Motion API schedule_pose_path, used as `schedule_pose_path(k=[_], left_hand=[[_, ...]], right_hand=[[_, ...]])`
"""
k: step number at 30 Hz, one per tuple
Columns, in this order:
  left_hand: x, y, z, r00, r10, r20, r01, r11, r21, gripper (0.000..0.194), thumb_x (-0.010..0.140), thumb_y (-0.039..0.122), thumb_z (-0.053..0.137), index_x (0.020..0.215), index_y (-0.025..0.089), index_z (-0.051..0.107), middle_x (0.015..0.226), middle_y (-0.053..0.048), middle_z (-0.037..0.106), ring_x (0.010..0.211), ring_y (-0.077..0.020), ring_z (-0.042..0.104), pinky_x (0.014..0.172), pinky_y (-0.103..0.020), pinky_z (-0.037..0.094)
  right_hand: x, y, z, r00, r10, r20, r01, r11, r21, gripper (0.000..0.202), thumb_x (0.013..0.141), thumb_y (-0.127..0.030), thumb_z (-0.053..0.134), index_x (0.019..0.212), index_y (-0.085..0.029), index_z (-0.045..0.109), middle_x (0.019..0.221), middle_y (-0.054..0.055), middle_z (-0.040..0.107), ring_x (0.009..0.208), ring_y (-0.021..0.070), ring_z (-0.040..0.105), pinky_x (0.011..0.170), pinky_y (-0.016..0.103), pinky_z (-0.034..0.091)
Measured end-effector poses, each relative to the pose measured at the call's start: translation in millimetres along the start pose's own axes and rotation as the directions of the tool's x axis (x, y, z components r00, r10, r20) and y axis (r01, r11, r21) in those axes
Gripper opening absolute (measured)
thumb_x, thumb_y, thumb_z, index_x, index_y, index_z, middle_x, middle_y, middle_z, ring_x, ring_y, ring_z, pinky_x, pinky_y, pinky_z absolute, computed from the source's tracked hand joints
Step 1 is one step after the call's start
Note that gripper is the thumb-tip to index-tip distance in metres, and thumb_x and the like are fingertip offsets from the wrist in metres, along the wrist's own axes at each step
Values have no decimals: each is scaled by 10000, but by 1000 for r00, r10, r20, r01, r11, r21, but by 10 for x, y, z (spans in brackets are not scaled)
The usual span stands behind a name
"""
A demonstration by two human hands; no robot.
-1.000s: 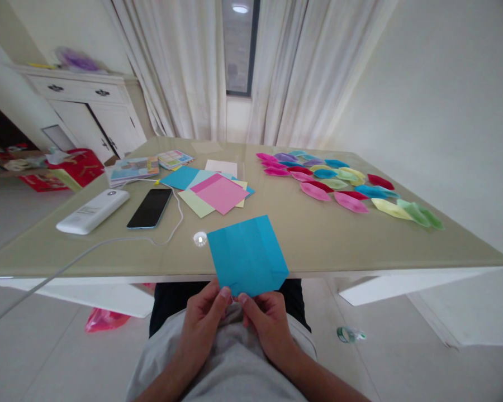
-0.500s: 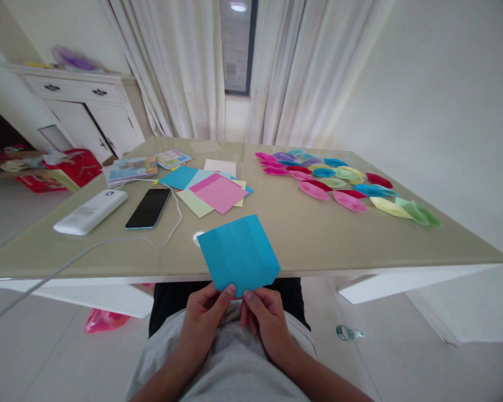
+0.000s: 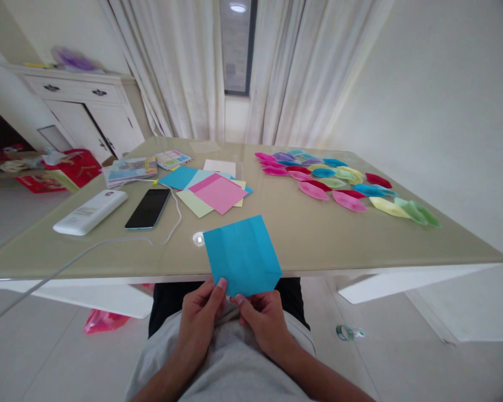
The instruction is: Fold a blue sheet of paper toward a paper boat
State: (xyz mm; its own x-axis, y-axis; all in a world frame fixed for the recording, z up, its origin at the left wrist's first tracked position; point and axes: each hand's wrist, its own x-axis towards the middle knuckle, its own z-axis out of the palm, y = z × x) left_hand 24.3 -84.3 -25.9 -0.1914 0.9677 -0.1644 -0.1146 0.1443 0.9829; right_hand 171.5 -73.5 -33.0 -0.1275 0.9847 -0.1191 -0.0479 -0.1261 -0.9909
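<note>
A blue sheet of paper (image 3: 243, 254) with crease lines across it is held up at the table's front edge, its lower right corner cut off or folded in. My left hand (image 3: 201, 315) pinches its bottom left corner between thumb and fingers. Close beside it, my right hand (image 3: 262, 318) is closed on the bottom edge of the same sheet, thumb on the near side. The fingers behind the paper are partly hidden. Just past the sheet lie loose coloured papers, with a pink sheet (image 3: 218, 193) on top.
Rows of folded coloured paper pieces (image 3: 314, 190) cover the table's right side. At left are a phone (image 3: 148, 209), a white power bank (image 3: 91, 212) with a cable (image 3: 109, 240), and booklets (image 3: 133, 169). A small round white object (image 3: 198, 239) lies near the sheet.
The blue sheet has shifted slightly right. My left thumb has moved a little left and up, while my right thumb has slid left along the bottom edge.
</note>
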Motion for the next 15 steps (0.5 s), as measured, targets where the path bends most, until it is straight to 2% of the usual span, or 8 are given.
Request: schedule_pose_path(k=[3,8,10,13,15], left_hand=[[1,42,-6,1000,14,-13,-14,1000,7,634,815,749,779,604,173,618,562,50,444,547,-112,359,510,-237,289],[58,58,-109,992,82,-92,-75,994,81,618,918,701,693,574,201,576,506,32,499,516,-129,431,528,-250,368],[81,73,-188,994,105,-30,-99,984,147,600,931,684,685,583,200,612,507,17,536,514,-141,476,535,-256,392],[16,160,-350,985,115,126,-142,964,226,649,965,709,620,572,195,659,505,-5,552,498,-149,496,513,-270,389],[-133,259,-486,976,166,143,-193,960,205,635,983,669,639,559,196,641,549,-9,560,550,-154,525,557,-277,437]], right_hand=[[-16,25,-7,1000,13,16,-12,1000,-19,520,830,-514,780,469,-187,598,432,-17,528,410,81,373,445,241,311],[-50,102,-39,1000,11,-28,-11,1000,-25,456,781,-500,818,520,-190,609,455,-26,542,431,91,416,449,236,309],[-47,116,-57,999,4,-33,-4,1000,12,421,787,-519,813,588,-184,653,482,-28,563,444,96,432,457,235,325],[-23,111,-80,997,39,-65,-33,994,101,414,810,-552,801,684,-173,695,502,-38,567,434,88,401,445,228,304],[-5,105,-89,993,80,-85,-67,987,148,426,812,-557,811,700,-163,694,502,-48,550,427,74,363,435,219,277]])
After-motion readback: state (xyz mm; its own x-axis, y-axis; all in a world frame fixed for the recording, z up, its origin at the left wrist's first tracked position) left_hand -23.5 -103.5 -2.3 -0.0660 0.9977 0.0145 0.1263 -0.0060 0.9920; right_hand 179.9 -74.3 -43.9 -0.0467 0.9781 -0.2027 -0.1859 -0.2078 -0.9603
